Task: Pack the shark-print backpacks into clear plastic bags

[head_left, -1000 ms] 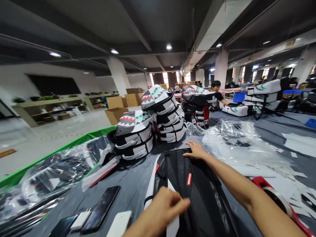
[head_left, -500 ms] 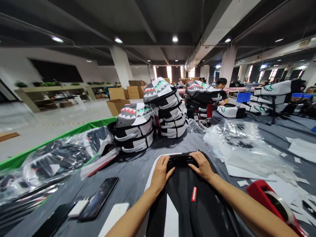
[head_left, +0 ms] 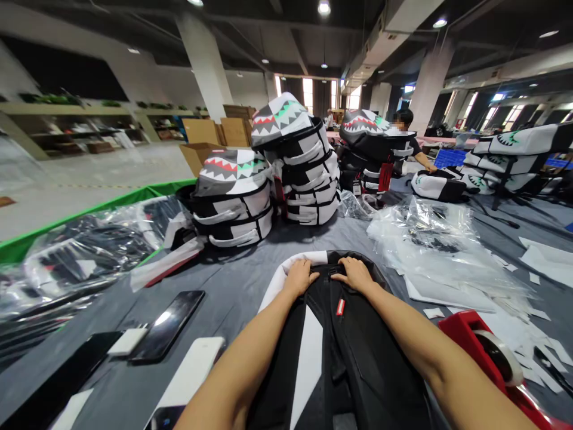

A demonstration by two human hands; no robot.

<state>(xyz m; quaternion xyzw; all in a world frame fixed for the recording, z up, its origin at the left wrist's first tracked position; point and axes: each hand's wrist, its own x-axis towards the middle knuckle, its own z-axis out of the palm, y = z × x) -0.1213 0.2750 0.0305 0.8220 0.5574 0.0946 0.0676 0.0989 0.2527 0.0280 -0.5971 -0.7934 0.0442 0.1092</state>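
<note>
A black and white backpack [head_left: 376, 358] lies on the grey-covered table directly in front of me, its straps side up, with a small red and white tag [head_left: 341, 307]. My left hand [head_left: 301, 277] grips the top edge at the left, fingers curled over the rim and thumb pointing inward. On the right of the same edge, my right hand [head_left: 357, 274] holds on in a similar way, its thumb toward the middle. The fingertips of both hands are partly hidden behind the edge.
Stacked shark-print backpacks [head_left: 308, 173] stand beyond. Phones [head_left: 168, 327] and a white power bank [head_left: 192, 370] lie left, plastic-wrapped bags [head_left: 102, 239] farther left. Clear plastic bags [head_left: 430, 239] and a red tape dispenser [head_left: 470, 334] are right. A person [head_left: 409, 143] works behind.
The view has tilted down and the backpack's top edge shows more fully. Both hands still hold that edge. The person behind has stretched an arm toward a backpack.
</note>
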